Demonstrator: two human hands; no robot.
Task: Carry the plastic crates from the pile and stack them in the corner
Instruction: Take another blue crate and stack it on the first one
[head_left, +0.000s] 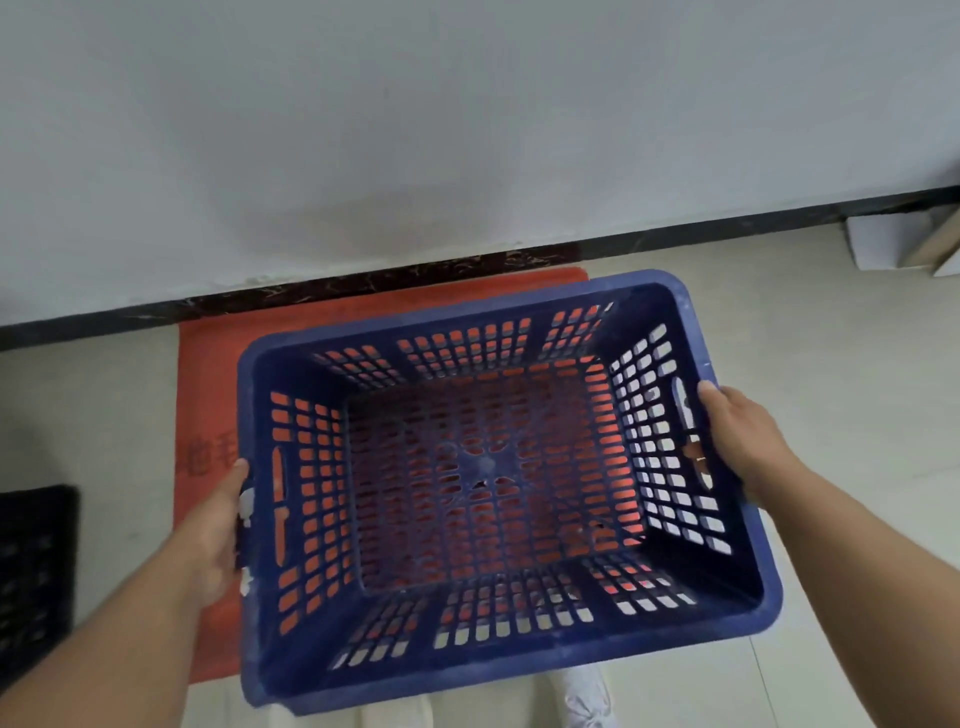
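A blue perforated plastic crate (498, 654) hangs in the air in front of me, its open top facing me. My left hand (221, 535) grips the crate's left side at the handle slot. My right hand (737, 436) grips the right side, fingers through the handle slot there. The crate is held above a red mat (218, 374) that lies on the floor against the wall. The mat shows through the crate's holes.
A white wall with a dark skirting board (363, 283) runs across just beyond the mat. A black crate (36, 566) stands on the floor at the left edge. A white box (883, 244) and boards lean at the far right. The floor is pale tile.
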